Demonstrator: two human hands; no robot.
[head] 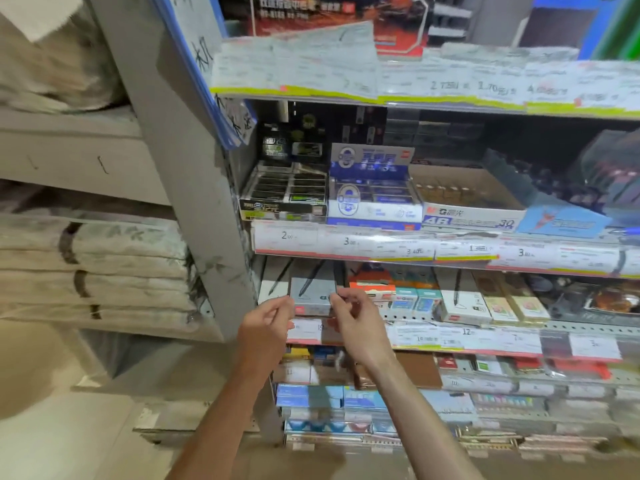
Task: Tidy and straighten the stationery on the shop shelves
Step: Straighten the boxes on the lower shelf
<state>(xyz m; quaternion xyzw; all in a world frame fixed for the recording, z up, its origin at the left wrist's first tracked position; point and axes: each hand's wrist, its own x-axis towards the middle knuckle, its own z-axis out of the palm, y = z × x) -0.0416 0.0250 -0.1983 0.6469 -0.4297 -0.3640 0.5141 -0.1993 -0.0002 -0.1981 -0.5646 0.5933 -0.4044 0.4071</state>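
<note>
A grey pen box (313, 294) with a pen printed on its lid stands at the left end of the third shelf (485, 329). My left hand (268, 322) pinches its left side and my right hand (353, 318) pinches its right side. A white pen box (273, 284) sits just left of it, partly hidden. Small teal and orange boxes (405, 299) and another white pen box (464, 304) stand further right on the same shelf.
The shelf above holds open display boxes of erasers and refills (374, 195). Price labels (381, 245) line each shelf edge. A grey upright post (194, 188) bounds the left side. Stacked paper rolls (93, 268) lie on the left shelving. Lower shelves hold several small packs (346, 400).
</note>
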